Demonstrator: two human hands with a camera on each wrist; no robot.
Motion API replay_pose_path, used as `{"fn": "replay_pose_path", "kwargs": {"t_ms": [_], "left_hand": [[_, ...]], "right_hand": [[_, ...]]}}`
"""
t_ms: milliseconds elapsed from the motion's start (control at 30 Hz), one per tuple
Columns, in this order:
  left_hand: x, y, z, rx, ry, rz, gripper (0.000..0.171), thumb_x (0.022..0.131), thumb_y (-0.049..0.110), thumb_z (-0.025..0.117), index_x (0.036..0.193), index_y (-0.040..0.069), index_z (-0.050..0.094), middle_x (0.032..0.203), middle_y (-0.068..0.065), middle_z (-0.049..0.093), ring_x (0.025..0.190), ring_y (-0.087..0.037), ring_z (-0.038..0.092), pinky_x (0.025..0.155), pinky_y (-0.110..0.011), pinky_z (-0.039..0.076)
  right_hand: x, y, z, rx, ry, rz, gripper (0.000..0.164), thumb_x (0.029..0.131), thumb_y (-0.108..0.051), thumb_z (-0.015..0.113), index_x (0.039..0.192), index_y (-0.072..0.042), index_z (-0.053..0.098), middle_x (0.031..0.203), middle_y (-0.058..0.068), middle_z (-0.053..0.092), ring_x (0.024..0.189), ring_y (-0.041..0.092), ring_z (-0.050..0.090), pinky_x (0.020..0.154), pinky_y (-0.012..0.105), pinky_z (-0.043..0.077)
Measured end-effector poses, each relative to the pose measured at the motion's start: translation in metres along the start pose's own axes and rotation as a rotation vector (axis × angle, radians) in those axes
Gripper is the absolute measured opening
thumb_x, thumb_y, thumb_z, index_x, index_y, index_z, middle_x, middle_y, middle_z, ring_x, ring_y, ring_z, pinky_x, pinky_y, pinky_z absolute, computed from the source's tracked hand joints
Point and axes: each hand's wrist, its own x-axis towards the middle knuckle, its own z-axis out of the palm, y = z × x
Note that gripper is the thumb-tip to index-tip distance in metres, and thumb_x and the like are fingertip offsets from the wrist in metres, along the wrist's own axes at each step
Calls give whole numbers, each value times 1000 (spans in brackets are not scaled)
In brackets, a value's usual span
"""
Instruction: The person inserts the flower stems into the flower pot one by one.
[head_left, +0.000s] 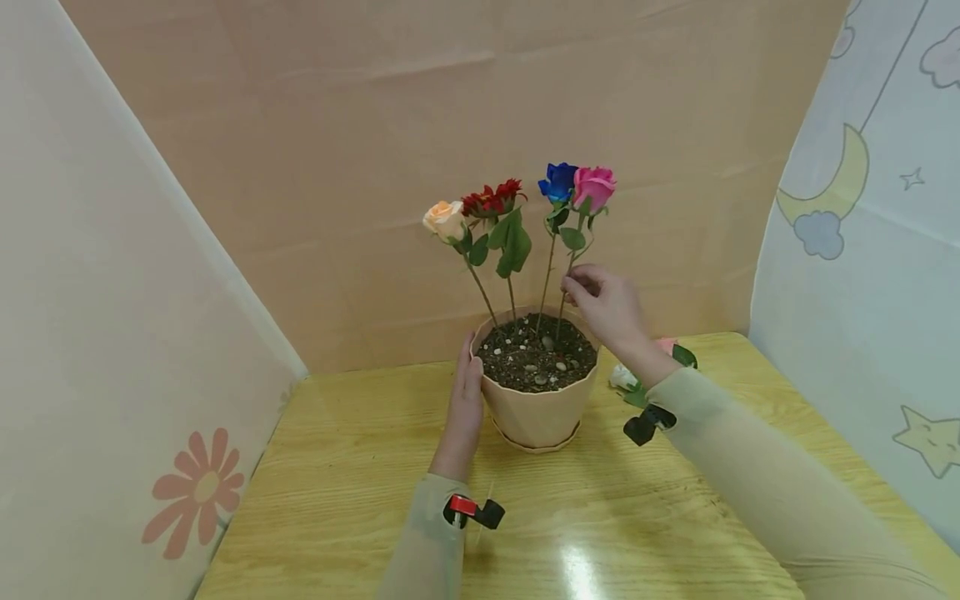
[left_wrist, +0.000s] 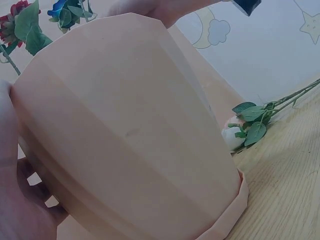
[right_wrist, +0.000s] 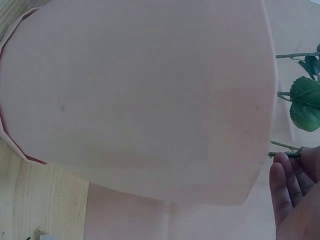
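Note:
A beige flowerpot (head_left: pixel 538 412) filled with dark soil and pebbles stands on a matching saucer. My left hand (head_left: pixel 467 398) rests against its left side, fingers spread along the wall, as the left wrist view shows too. Four artificial flowers stand in the soil: a peach rose (head_left: pixel 446 222), a red flower (head_left: pixel 492 200), a blue rose (head_left: pixel 557 182) and a pink rose (head_left: pixel 594 187). With thumb and fingers, my right hand (head_left: pixel 606 303) pinches the pink rose's stem above the soil. The right wrist view shows that stem (right_wrist: pixel 285 155) between the fingertips beside the pot's rim.
Behind my right forearm, a white flower (head_left: pixel 622 377) and a pink flower (head_left: pixel 665 344) with green leaves lie on the wooden table (head_left: pixel 352 467). A beige backdrop (head_left: pixel 300 167) hangs behind, with patterned panels at both sides.

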Motion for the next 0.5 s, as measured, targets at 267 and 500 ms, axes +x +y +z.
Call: {"fn": "replay_pose_path", "kwargs": {"t_ms": [267,500], "left_hand": [[0,-1,1,11,-1,2,57,121,50,32,176,43,20,183,6,14,169,-28,10,131,-67,11],[-1,1,1,9,-3,1,56,122,48,31,176,44,19,183,5,13,169,-28,8,132,-66,10]], "right_hand": [[-2,6,14,6,16,-6,23,113,-18,67,120,-1,79,105,16,79,93,30,76,76,30,55],[-5,14,19,22,41,7,29,115,-25,63,125,-3,79,106,14,79,94,29,74,74,32,53]]}}
